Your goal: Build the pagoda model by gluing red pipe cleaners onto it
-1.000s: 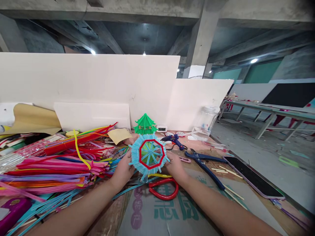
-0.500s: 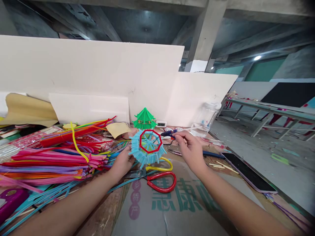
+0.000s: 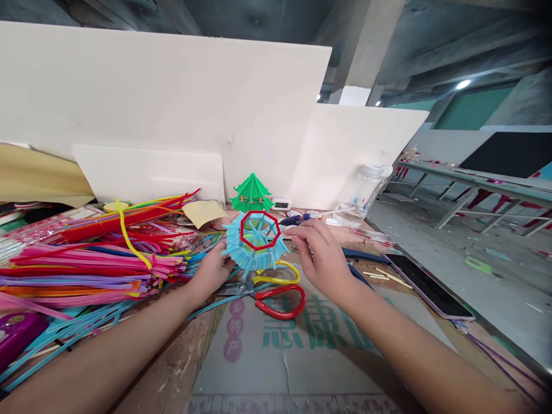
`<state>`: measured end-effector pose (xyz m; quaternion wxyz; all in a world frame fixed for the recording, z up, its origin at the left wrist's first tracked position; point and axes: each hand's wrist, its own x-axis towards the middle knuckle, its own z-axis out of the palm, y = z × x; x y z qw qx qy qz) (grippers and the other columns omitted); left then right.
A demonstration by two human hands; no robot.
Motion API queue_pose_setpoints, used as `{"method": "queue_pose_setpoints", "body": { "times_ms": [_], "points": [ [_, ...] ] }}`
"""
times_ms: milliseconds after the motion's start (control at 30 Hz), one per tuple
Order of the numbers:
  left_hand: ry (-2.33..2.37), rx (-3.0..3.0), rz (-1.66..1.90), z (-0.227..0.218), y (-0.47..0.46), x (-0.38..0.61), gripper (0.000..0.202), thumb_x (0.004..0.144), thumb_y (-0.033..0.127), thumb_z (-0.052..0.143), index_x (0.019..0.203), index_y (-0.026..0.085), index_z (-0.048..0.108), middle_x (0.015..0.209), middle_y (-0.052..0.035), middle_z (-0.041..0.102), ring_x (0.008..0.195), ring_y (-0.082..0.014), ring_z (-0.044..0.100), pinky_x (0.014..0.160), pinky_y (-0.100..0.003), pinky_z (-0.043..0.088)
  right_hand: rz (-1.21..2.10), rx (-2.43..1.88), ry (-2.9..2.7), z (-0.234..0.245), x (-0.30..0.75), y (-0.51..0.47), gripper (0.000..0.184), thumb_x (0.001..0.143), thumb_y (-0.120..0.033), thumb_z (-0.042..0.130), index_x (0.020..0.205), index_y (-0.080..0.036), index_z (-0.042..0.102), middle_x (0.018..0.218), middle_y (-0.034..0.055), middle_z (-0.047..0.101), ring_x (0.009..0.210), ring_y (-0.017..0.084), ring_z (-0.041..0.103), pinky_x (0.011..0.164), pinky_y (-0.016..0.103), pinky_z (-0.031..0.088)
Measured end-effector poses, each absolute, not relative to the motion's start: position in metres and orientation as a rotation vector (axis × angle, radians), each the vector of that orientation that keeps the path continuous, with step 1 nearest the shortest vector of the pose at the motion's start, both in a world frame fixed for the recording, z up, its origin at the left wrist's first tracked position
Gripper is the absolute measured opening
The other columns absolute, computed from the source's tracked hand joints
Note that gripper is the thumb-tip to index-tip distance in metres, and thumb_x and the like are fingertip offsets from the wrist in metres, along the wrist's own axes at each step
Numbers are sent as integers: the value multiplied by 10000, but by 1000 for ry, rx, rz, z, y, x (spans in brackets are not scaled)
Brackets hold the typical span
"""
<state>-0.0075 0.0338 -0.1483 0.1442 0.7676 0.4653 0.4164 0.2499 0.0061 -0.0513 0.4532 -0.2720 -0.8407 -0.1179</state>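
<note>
My left hand (image 3: 212,269) is closed on the edge of a light-blue pipe-cleaner canopy (image 3: 233,244) with a red octagon ring (image 3: 242,237) on its face. My right hand (image 3: 321,250) hovers just right of the canopy, fingers bent, thumb and index apart, with nothing visible between them. Behind the right fingers a small dark-blue glue gun (image 3: 295,219) lies on the table. Scissors (image 3: 280,302) with one red and one yellow handle lie below the canopy. A green pipe-cleaner roof (image 3: 252,192) stands just behind it.
Bundles of coloured pipe cleaners (image 3: 99,264) cover the left side. A clear plastic jar (image 3: 360,195), blue-handled pliers (image 3: 366,256), small wooden sticks (image 3: 390,277) and a phone (image 3: 429,284) are on the right. White boards (image 3: 172,103) stand at the back.
My right hand has let go of the glue gun, which now lies behind it, and has come down toward the canopy. The view has tilted downward; my left hand keeps its hold.
</note>
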Motion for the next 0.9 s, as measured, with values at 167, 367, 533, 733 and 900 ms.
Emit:
{"method": "queue_pose_setpoints", "body": {
  "times_ms": [167,367,533,733,900],
  "points": [
    [1345,2217,1206,-147,33,-8,306,833,152,482,1082,183,658,1211,-99,639,1176,-257,565,1028,-443,449,-300,-669,-2114,-52,249,6,93,953,-185,521,1005,-196,597,836,54,637,787,198,556,713,331,438],
    [1350,2213,1208,-150,34,-8,320,837,168,495,1118,185,647,1217,-102,637,1162,-258,574,1029,-458,448,-350,-617,-2133,-50,248,4,203,946,-210,546,746,-204,519,687,16,583,672,166,497,652,303,379],
    [1343,2219,1218,-151,34,-8,312,840,164,496,1109,180,654,1193,-106,646,1134,-266,586,999,-456,466,-376,-630,-2144,-47,247,1,340,969,-168,461,634,-219,433,578,-9,494,583,152,439,605,299,349],
    [1314,2234,1233,-151,35,-9,308,856,181,502,1125,194,651,1186,-97,650,1120,-258,594,982,-431,477,-329,-515,-2091,-48,248,3,134,944,-115,501,932,-192,611,815,48,687,737,184,576,698,325,438],
    [1314,2225,1247,-152,35,-8,296,864,193,499,1119,186,650,1190,-104,648,1121,-262,599,985,-442,478,-230,-514,-2054,-49,247,3,159,914,-83,544,954,-216,621,852,33,712,769,179,612,711,322,459]
  ]
}}
